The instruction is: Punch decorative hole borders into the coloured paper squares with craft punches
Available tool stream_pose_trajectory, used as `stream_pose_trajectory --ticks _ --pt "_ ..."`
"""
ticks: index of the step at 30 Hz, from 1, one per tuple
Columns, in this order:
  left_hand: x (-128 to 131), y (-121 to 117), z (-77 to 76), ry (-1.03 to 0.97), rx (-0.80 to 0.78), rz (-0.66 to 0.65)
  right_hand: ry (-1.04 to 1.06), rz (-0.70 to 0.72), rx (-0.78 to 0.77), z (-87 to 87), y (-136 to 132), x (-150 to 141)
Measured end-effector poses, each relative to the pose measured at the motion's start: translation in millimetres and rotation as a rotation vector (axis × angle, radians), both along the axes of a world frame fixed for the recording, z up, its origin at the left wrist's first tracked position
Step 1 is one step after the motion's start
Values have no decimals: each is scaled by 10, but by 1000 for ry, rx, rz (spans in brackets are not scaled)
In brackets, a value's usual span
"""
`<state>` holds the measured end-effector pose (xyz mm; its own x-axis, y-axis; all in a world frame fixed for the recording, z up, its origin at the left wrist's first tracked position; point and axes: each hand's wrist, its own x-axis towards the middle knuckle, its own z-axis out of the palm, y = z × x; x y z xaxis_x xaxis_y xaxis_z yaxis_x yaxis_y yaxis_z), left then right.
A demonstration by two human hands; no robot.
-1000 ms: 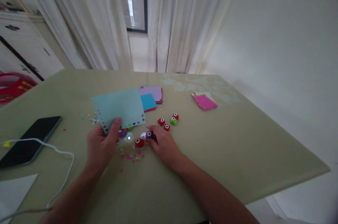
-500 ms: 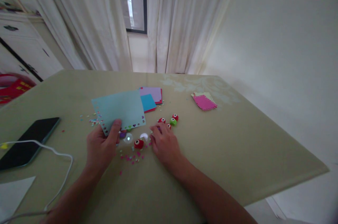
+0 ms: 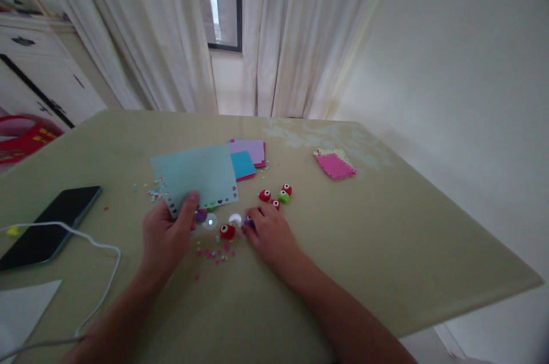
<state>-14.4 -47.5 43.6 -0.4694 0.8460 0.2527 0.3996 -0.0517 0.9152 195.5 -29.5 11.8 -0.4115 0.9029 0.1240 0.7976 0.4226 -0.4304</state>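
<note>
My left hand (image 3: 169,232) pinches a light blue paper card (image 3: 197,172) by its lower left, thumb on top. Small heart-shaped cut-outs run along the card's left and bottom edges. In my right hand (image 3: 272,232), the fingers are closed round a small purple paper punch (image 3: 249,220), mostly covered by them. Between the hands lie a red punch (image 3: 227,231) with an eye on it and two clear round pieces, one being a clear disc (image 3: 210,221). Another purple punch (image 3: 201,215) sits partly hidden by the card and left thumb.
Beyond my right hand stand several red punches (image 3: 265,195) and a green punch (image 3: 283,196). Pink confetti (image 3: 212,254) is scattered in front. Coloured cards (image 3: 243,165) and a pink card (image 3: 337,166) lie farther back. A phone (image 3: 51,227) and white cable (image 3: 114,272) are at left.
My right hand's fingers have come together on the purple punch, which shows slightly nearer and farther left. The left hand still holds the blue card; the view has shifted a little.
</note>
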Motion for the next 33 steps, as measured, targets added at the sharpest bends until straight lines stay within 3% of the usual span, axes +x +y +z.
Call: stream_pose_trajectory --ticks 4,9,18,24,33 --pt "24 -8 18 -24 20 -16 179 -36 -73 -32 30 9" --pt "37 -17 18 -36 34 -19 602 -111 -135 -72 54 11" --pt "28 -33 -14 -31 32 -50 1338 -176 -518 41 141 28" --pt "33 -38 -40 -17 25 -54 1510 -147 -655 112 124 36" --pt "50 -29 -18 -12 25 -67 1622 -152 -693 104 154 43"
